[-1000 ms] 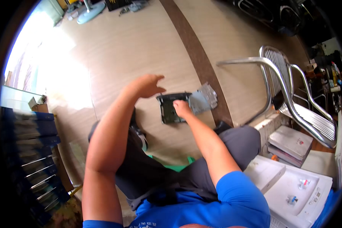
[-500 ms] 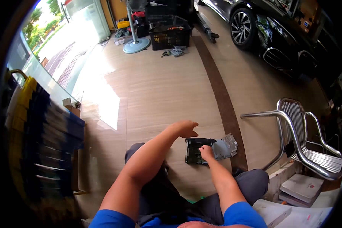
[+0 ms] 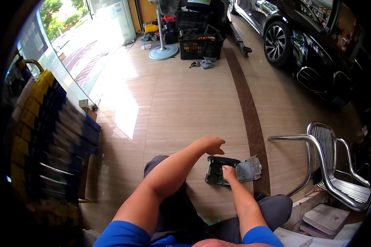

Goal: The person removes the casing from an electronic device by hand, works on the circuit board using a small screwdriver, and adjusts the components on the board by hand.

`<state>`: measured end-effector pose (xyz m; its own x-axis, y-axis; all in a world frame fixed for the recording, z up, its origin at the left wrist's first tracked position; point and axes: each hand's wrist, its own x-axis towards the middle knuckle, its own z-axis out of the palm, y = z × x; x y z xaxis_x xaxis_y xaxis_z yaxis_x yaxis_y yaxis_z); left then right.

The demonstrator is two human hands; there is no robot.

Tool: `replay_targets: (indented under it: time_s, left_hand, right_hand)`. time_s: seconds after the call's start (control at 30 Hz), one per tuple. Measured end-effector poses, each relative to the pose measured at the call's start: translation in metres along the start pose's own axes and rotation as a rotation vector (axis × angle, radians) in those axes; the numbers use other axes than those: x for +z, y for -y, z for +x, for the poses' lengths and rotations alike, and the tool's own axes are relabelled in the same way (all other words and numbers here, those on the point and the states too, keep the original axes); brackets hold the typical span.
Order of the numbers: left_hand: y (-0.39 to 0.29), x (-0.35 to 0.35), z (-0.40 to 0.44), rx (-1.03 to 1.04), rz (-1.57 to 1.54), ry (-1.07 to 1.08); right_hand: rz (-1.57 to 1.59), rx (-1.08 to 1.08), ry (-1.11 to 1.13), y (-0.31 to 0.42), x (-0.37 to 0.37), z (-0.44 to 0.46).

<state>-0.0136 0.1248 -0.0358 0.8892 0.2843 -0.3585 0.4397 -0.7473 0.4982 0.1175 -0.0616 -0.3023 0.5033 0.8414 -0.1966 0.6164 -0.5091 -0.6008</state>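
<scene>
On the floor between my knees lies an opened electronic unit (image 3: 213, 176) with a black frame and a green circuit board inside. A flat silver metal plate (image 3: 247, 170) with a notched edge lies against its right side. My left hand (image 3: 212, 145) hovers just beyond the unit's far edge, thumb and fingers apart, with nothing visible in it. Over the board, my right hand (image 3: 228, 173) is closed with its fingers drawn together. Whatever it pinches, if anything, is hidden or too small to make out.
A metal chair (image 3: 329, 164) stands to the right, near stacked books or boxes (image 3: 325, 218). At the left is a rack of blue and yellow bins (image 3: 41, 136). Farther off are a fan stand (image 3: 163, 52), a black crate (image 3: 200, 45) and a black car (image 3: 313, 61).
My view has shifted, so the room appears farther right and lower. Both hands stay near the unit, in much the same pose.
</scene>
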Motion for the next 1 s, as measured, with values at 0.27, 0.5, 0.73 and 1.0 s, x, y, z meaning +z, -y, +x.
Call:
replay_targets:
  time_s: [0.27,0.5,0.73,1.0]
  left_hand:
    - [-0.001,-0.002,-0.005,-0.010,-0.023,-0.025]
    - [-0.001,-0.003,-0.002,-0.045,-0.005,0.061]
    - [0.000,-0.001,-0.002,-0.031,-0.018,0.037]
    - [0.003,0.000,0.001,-0.028,-0.011,0.043]
  right_hand:
    - [0.066,0.066,-0.010,-0.006,0.010,0.005]
    - [-0.038,0.176,0.017,-0.002,-0.001,0.007]
    - [0.002,0.075,0.035,-0.004,0.003,0.005]
    - [0.024,-0.016,0.059,0.010,-0.004,-0.001]
